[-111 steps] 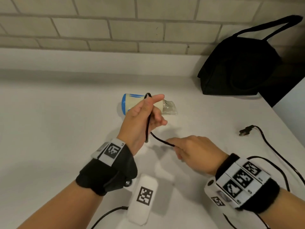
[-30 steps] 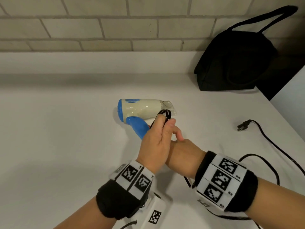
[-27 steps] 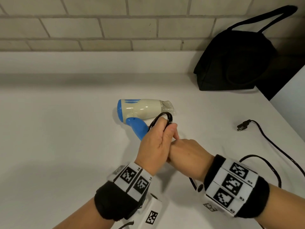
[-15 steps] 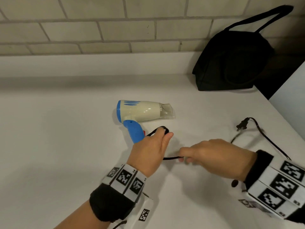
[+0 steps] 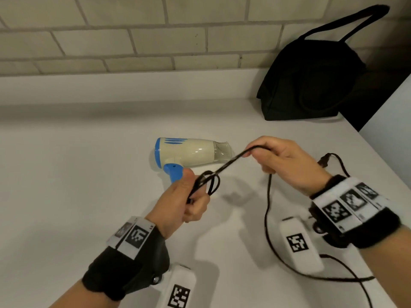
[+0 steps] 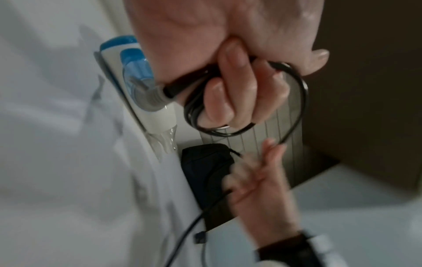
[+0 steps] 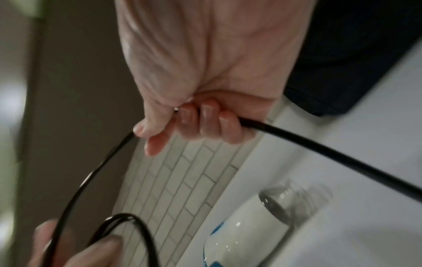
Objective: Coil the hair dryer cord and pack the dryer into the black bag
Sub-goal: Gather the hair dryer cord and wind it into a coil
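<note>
The cream and blue hair dryer (image 5: 189, 153) lies on its side on the white counter (image 5: 77, 185), nozzle pointing right. My left hand (image 5: 186, 201) sits just in front of its blue handle and grips a small coil of the black cord (image 5: 210, 183). My right hand (image 5: 275, 156) is raised to the right of the nozzle and holds the cord in curled fingers (image 7: 205, 122), pulling a taut stretch (image 5: 231, 163) up from the coil. The remaining cord (image 5: 266, 218) hangs down and trails to the plug (image 5: 323, 161). The black bag (image 5: 311, 83) stands at the back right.
A tiled wall (image 5: 133, 36) with a white ledge runs along the back of the counter. The counter's right edge (image 5: 382, 170) is close beside my right wrist. Loose cord loops (image 5: 333, 278) lie on the counter near the front right.
My right hand has lifted up and back with the cord, from low beside my left hand to level with the dryer's nozzle. My left hand keeps the coil, which has gained loops.
</note>
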